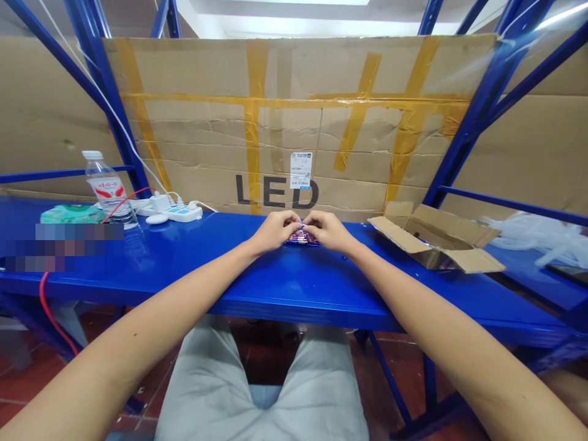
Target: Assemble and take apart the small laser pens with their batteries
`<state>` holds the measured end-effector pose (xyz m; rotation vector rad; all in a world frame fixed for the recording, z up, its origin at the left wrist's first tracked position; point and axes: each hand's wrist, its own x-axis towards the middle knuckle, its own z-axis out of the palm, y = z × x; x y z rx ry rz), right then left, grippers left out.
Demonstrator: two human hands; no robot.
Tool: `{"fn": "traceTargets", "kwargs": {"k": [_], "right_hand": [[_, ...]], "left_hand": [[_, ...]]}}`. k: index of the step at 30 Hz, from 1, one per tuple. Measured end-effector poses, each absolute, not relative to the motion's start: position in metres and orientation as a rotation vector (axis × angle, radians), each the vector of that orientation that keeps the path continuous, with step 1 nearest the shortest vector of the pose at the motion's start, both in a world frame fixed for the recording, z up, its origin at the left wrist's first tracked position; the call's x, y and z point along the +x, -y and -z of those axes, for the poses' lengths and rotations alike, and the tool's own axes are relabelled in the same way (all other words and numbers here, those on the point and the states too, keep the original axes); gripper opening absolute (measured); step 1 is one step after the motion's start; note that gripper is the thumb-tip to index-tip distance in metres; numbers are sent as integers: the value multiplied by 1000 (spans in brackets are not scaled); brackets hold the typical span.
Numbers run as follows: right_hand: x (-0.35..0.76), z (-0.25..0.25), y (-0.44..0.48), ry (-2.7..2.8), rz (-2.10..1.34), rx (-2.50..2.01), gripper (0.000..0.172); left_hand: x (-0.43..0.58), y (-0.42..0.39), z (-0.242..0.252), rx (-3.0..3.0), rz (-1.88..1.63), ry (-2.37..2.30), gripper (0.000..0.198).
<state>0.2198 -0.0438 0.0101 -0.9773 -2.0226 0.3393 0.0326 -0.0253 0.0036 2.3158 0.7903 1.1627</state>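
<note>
Bending over a glossy blue workbench [257,278], a seated person's left hand [278,230] and right hand [327,229] meet, thumbs and fingers pinching the upper edge of a shiny blue-and-red item [302,239] at the bench's centre, near the back. Behind rises a taped cardboard panel [206,147] marked "LED," framed by blue metal posts [475,116]. A water bottle [108,190] and white power strip [184,212] stand left; an open carton [443,242] sits right, above a red-tiled floor [392,352].

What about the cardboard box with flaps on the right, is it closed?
No, the cardboard box stands open, with its flaps spread outward.
</note>
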Motion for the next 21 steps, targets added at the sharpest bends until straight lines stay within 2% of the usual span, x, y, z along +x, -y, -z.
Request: {"fn": "traceTargets", "kwargs": {"k": [12, 16, 21], "right_hand": [[225, -12, 44, 2093, -731, -993, 26], [227, -8, 37, 2087, -760, -1004, 32], [225, -5, 32, 2030, -797, -1002, 32]], "left_hand": [[33, 29, -4, 2419, -1123, -803, 18], [35, 30, -3, 2410, -1104, -795, 18], [37, 30, -1, 2312, -1109, -788, 17]]}}
